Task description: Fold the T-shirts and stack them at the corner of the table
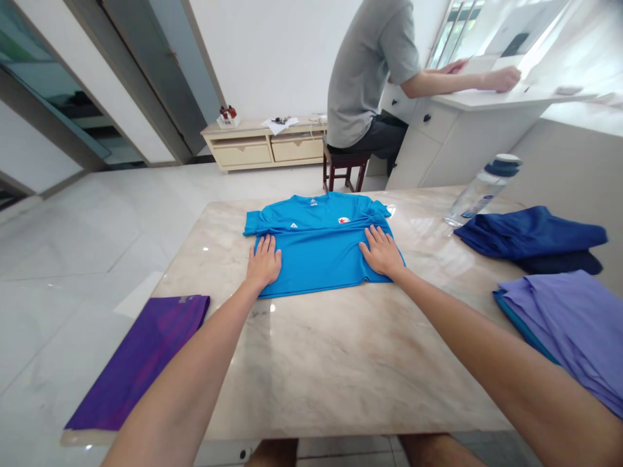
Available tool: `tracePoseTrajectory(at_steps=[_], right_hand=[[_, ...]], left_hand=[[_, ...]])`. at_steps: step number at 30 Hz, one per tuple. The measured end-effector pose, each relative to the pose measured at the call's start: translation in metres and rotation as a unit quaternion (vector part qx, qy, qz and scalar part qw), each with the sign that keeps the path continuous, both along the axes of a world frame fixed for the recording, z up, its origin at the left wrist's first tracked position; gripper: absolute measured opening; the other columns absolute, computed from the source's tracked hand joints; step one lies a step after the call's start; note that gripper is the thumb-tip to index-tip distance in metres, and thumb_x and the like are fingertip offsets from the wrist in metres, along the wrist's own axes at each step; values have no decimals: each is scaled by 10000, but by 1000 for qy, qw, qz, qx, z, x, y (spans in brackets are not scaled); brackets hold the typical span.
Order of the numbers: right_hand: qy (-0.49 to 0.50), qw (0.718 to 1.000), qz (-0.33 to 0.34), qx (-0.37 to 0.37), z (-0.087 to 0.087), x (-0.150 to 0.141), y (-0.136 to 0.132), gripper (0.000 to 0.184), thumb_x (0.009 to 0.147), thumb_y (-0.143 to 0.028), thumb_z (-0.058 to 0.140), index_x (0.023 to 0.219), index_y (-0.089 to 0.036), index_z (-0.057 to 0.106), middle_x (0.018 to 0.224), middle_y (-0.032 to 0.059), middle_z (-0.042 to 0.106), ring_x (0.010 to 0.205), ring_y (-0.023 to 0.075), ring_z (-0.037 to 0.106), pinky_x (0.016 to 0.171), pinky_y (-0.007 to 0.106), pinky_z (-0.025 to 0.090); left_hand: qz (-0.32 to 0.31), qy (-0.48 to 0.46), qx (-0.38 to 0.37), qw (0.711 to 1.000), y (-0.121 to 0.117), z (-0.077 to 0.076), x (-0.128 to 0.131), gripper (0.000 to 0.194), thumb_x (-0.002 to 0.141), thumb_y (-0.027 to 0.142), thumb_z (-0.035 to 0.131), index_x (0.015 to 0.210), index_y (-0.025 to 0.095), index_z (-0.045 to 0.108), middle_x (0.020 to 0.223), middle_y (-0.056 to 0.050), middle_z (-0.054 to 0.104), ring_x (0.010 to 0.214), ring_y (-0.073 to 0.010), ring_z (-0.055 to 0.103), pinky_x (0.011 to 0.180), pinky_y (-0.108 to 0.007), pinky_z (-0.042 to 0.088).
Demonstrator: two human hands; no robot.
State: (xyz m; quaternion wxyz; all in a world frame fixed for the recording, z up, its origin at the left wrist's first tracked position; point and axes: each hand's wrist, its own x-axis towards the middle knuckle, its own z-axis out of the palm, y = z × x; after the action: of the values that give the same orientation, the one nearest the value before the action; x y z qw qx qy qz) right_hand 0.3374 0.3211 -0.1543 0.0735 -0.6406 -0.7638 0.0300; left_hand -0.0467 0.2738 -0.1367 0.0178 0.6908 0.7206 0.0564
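The left hand (263, 263) and the right hand (382, 251) are pressing down open, fingers spread, unclenched and grasping nothing, on a blue T-shirt (321, 267). The shirt is lying with a fold across it at the middle of the desk (341, 370). A purple shirt (141, 363) is lying near left, while navy clothes (530, 233) and lilac clothes (569, 331) are lying right, near a water bottle (481, 191).

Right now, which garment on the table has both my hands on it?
The bright blue T-shirt; the purple garment, navy garment and lilac garment lie untouched.
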Motion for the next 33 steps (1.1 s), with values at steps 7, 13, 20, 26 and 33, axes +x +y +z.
tracePoseTrajectory(at_steps=[7,13,20,26,33], right_hand=[[-5,1000,19,0,-5,25,-58,776,1137,-564,202,1759,-115,314,1836,113,224,1712,309,171,1389,513,167],[2,999,30,11,-8,41,-122,757,1135,-546,217,1752,-126,344,1830,110,240,1708,303,193,1387,513,182],[10,999,41,22,-12,49,-184,722,1128,-509,262,1741,-148,383,1819,105,280,1701,301,222,1381,511,204],[13,998,52,25,-15,57,-235,714,1127,-536,271,1738,-190,403,1816,78,289,1698,301,236,1374,513,232],[23,994,92,58,-22,72,-285,701,1137,-536,269,1715,-180,443,1796,98,326,1681,311,286,1347,547,298]], left_hand=[[-3,20,5,1000,-55,0,3,693,1126,393,233,1727,63,339,1811,-148,296,1693,-320,267,1380,-562,224],[-15,37,15,999,-124,0,9,680,1129,384,239,1716,66,369,1798,-162,318,1683,-317,297,1370,-542,259],[-17,35,30,999,-190,-14,14,680,1120,394,265,1692,59,416,1783,-180,350,1674,-321,321,1368,-518,276],[-26,26,57,998,-244,-27,14,694,1108,414,295,1668,31,444,1755,-213,398,1656,-343,357,1358,-531,304],[-27,49,68,996,-306,-30,14,739,1093,457,293,1646,-1,466,1740,-242,408,1637,-374,388,1330,-553,347]])
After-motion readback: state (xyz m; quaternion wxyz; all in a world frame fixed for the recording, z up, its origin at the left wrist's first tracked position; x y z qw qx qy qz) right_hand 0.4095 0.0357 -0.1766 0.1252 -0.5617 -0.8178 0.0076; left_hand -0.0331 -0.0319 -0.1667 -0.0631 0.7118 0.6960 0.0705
